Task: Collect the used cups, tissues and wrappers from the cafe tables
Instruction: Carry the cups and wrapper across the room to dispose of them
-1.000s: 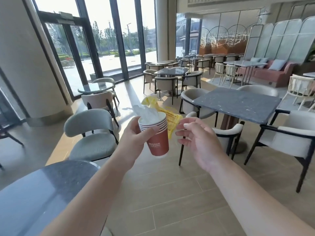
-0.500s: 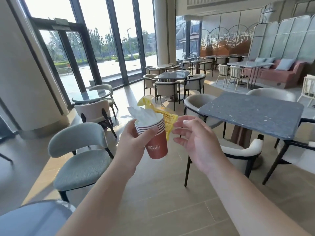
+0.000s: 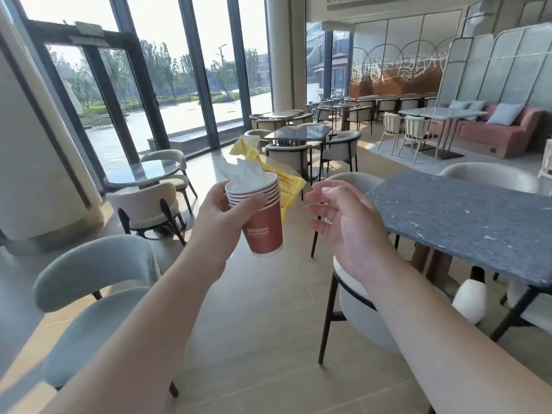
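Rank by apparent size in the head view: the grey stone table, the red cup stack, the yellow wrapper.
1. grey stone table
2. red cup stack
3. yellow wrapper, partly hidden behind the cups, so its rank is unsure.

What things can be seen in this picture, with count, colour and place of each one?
stack of red paper cups: several nested, exact count unclear, red with white rims, held in the left hand
white crumpled tissue: one, white, stuffed in the top cup
yellow plastic wrapper: at least one, yellow, sticking out behind the cups
grey speckled stone table: one, dark grey, at right
small round glass table: one, grey, by the window at left
pale blue-grey padded chair: one, bottom left
cream padded chairs: several, around the tables
pink sofa: one, far right, with grey cushions
left hand: grips the cups
right hand: relaxed, holds nothing, beside the cups
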The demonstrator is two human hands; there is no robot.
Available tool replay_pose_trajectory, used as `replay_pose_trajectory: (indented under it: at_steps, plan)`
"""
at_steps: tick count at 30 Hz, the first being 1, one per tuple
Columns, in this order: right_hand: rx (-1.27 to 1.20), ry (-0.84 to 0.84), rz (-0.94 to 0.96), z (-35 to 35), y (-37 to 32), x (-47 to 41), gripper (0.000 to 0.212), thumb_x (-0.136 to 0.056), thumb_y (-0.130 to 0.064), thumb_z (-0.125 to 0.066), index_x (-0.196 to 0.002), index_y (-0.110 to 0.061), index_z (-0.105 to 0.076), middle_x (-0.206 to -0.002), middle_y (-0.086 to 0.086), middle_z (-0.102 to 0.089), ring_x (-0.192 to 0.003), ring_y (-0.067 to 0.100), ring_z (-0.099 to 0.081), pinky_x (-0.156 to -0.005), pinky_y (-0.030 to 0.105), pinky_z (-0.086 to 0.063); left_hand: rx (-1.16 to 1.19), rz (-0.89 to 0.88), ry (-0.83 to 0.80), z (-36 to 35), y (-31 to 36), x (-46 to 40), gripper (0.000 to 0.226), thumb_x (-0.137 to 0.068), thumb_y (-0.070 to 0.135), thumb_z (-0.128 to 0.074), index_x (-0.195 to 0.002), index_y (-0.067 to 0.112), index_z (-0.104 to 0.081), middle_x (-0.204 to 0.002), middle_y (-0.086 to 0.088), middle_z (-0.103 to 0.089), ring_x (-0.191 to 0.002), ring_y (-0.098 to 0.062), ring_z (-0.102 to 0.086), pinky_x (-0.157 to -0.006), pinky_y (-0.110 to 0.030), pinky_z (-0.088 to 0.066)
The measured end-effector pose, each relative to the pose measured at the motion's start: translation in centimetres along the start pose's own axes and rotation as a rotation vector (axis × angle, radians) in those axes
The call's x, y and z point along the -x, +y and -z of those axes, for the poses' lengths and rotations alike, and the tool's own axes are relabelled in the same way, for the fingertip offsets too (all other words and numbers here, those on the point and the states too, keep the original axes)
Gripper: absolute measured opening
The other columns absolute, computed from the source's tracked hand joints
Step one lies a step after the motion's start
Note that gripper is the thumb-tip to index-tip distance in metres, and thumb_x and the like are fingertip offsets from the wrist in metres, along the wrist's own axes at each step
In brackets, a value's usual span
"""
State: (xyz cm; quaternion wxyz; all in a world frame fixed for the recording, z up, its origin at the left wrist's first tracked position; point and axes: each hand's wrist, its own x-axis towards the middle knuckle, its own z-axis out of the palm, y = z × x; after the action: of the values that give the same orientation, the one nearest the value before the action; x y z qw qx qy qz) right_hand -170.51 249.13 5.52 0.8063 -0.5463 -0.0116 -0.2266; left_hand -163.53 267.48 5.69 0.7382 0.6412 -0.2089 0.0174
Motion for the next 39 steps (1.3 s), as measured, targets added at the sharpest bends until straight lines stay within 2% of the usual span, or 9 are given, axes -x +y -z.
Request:
replay_pose_trajectory:
  at_steps: [6,9,12,16,19,23,28,35,39]
  plan:
    - [0.015,0.022,-0.012,-0.5,3.4,-7.5,0.017,-0.077,-0.023,-0.058,-0.087,-0.018,-0.071,-0.087,0.006,-0.072,-0.080,0.019,-0.067,-0.064,0.029,-0.054,-0.005,0.003,-0.031,1.1,-4.0,-7.5,0.077,-0.061,0.040,-0.083,-0.129,0.012,-0.062,-0.114,-0.008,-0.076,-0.106,-0.025,-0.073,-0.088,-0.037,-0.057]
    - [0.050,0.035,-0.015,-1.4,5.9,-11.9,0.018,-0.076,-0.022,-0.058,-0.090,-0.016,-0.069,-0.086,0.006,-0.072,-0.079,0.018,-0.067,-0.064,0.028,-0.054,0.016,0.020,-0.043,2.4,-6.5,-12.3,0.078,-0.061,0.041,-0.082,-0.131,0.012,-0.061,-0.117,-0.010,-0.075,-0.110,-0.028,-0.071,-0.094,-0.043,-0.056]
    - [0.070,0.065,-0.002,-2.6,8.4,-17.0,0.017,-0.077,-0.022,-0.059,-0.090,-0.017,-0.070,-0.085,0.005,-0.072,-0.078,0.017,-0.067,-0.064,0.029,-0.054,0.038,0.031,-0.054,4.1,-9.3,-17.6,0.077,-0.060,0.042,-0.083,-0.128,0.014,-0.062,-0.114,-0.006,-0.076,-0.105,-0.023,-0.073,-0.085,-0.035,-0.056]
    - [0.068,0.105,-0.005,-5.5,12.0,-24.7,0.015,-0.094,-0.010,-0.053,-0.091,-0.013,-0.067,-0.081,0.003,-0.071,-0.074,0.016,-0.068,-0.063,0.029,-0.052,0.064,0.050,-0.050,7.5,-12.2,-25.9,0.080,-0.058,0.043,-0.083,-0.130,0.013,-0.061,-0.115,-0.008,-0.076,-0.107,-0.026,-0.072,-0.087,-0.038,-0.054]
    - [0.079,0.111,-0.013,-8.3,14.2,-30.1,0.018,-0.096,-0.006,-0.050,-0.090,-0.012,-0.066,-0.078,0.002,-0.070,-0.072,0.016,-0.065,-0.061,0.027,-0.052,0.064,0.050,-0.050,10.6,-13.4,-32.1,0.078,-0.059,0.043,-0.083,-0.129,0.014,-0.063,-0.115,-0.007,-0.076,-0.107,-0.026,-0.072,-0.091,-0.040,-0.054]
    - [0.072,0.126,0.013,-11.0,16.7,-35.9,0.018,-0.096,-0.005,-0.049,-0.091,-0.012,-0.065,-0.076,0.002,-0.070,-0.068,0.014,-0.066,-0.057,0.024,-0.053,0.073,0.034,-0.071,13.8,-14.9,-39.0,0.077,-0.059,0.043,-0.081,-0.128,0.012,-0.063,-0.115,-0.008,-0.076,-0.105,-0.023,-0.072,-0.088,-0.036,-0.054]
    - [0.097,0.125,-0.002,-12.4,20.0,-42.4,0.018,-0.096,-0.006,-0.049,-0.090,-0.012,-0.065,-0.078,0.001,-0.071,-0.070,0.014,-0.067,-0.060,0.026,-0.053,0.074,0.057,-0.083,16.2,-17.8,-45.0,0.075,-0.062,0.040,-0.081,-0.128,0.011,-0.063,-0.116,-0.011,-0.075,-0.109,-0.029,-0.071,-0.095,-0.044,-0.054]
    - [0.092,0.113,-0.043,-12.7,26.2,-52.5,0.014,-0.092,-0.009,-0.053,-0.094,-0.011,-0.067,-0.085,0.005,-0.070,-0.075,0.018,-0.065,-0.063,0.028,-0.053,0.056,0.105,-0.042,18.7,-23.5,-53.9,0.061,-0.059,0.042,-0.080,-0.115,0.019,-0.069,-0.106,-0.003,-0.078,-0.096,-0.017,-0.074,-0.083,-0.034,-0.055]
    - [0.058,0.108,-0.070,-12.3,29.8,-60.3,0.016,-0.095,-0.006,-0.050,-0.095,-0.010,-0.066,-0.083,0.004,-0.071,-0.074,0.018,-0.065,-0.064,0.029,-0.052,0.029,0.121,-0.015,19.5,-27.1,-60.8,0.067,-0.060,0.042,-0.080,-0.120,0.016,-0.068,-0.111,-0.006,-0.077,-0.101,-0.021,-0.073,-0.087,-0.037,-0.056]
